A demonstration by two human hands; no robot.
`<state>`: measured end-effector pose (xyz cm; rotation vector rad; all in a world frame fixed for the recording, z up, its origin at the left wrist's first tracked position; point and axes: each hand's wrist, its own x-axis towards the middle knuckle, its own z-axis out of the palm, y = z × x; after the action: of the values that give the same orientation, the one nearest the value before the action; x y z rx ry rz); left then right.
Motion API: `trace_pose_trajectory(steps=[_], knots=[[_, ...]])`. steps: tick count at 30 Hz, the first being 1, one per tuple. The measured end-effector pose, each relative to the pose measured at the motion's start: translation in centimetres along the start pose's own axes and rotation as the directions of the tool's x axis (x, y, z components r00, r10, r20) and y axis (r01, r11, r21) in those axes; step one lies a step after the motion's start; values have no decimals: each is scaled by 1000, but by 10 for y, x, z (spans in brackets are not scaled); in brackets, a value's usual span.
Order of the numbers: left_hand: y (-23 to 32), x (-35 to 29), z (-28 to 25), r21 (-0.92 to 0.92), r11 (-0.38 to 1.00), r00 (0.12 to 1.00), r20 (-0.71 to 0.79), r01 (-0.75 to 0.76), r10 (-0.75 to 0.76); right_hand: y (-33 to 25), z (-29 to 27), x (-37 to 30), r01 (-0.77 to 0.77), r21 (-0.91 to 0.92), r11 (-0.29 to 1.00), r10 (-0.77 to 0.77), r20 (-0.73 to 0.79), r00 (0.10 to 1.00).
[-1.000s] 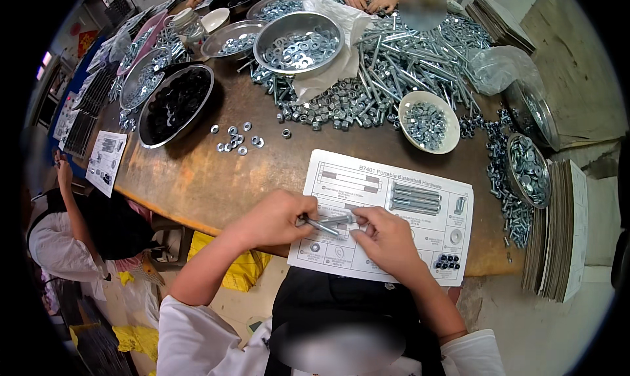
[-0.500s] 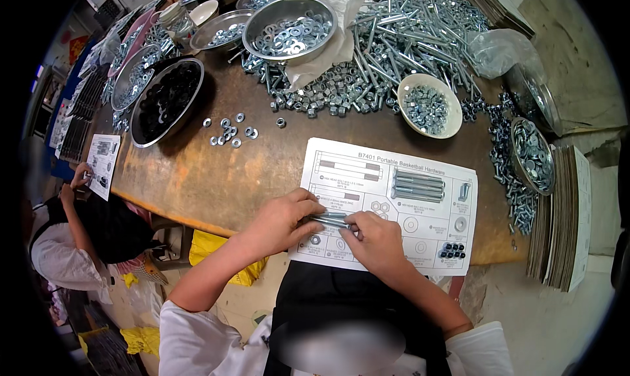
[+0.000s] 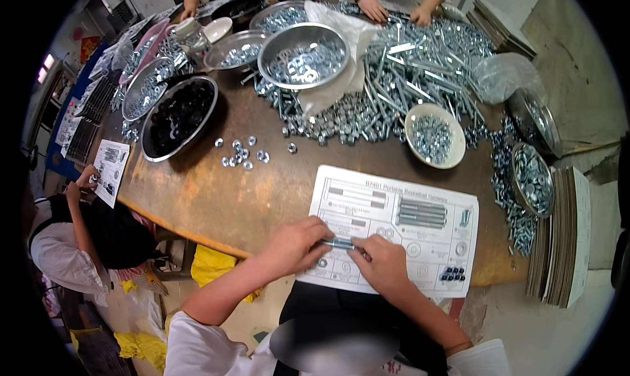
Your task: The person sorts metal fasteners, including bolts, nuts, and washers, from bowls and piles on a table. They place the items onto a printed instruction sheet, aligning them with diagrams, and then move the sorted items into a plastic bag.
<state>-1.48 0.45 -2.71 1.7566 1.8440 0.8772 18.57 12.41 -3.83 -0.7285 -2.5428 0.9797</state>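
Between my two hands lies a small bundle of silvery bolts (image 3: 340,243), held level over a printed sheet (image 3: 420,189). The fingers and thumb of my left hand (image 3: 298,246) close round its left end, while my right hand (image 3: 384,265) pinches the other end. My fingers hide both ends, so how many bolts there are I cannot tell. On the sheet, above and right of my right hand, a row of long bolts (image 3: 422,212) lies side by side. A single short bolt (image 3: 465,217) is beside them, with several dark nuts (image 3: 453,273) near the lower right corner.
Beyond the sheet are loose washers (image 3: 239,154), a bowl of black parts (image 3: 180,113), a washer bowl (image 3: 304,79), a heap of long bolts (image 3: 413,67) and a cream bowl of small hardware (image 3: 456,154). Stacked cardboard (image 3: 558,244) stands right. Other people's hands (image 3: 373,9) work across the table.
The view has tilted up, so the table sits lower in it and more of the far co-workers' arms shows. The bolts between my hands, fanned slightly before, now lie closer together.
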Motion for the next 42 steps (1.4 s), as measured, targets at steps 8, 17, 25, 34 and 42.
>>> trace_pose_trajectory(steps=[8,17,25,34,42], knots=[[-26,34,-42,-22,973,937,-265,229,-227,-8,-47,78,112,-13,994,-112,-26,993],[-82,125,-32,247,960,927,-375,129,-28,35,-2,193,124,-351,928,-165,-90,982],[-82,109,-33,244,967,957,-253,-75,139,47,3,198,302,-403,864,-344,-34,938],[-87,83,-44,178,982,960,-260,-57,103,28,-3,201,357,-170,919,-357,32,934],[-87,74,-58,135,961,936,-294,242,-194,34,-8,209,288,-320,903,-256,137,957]])
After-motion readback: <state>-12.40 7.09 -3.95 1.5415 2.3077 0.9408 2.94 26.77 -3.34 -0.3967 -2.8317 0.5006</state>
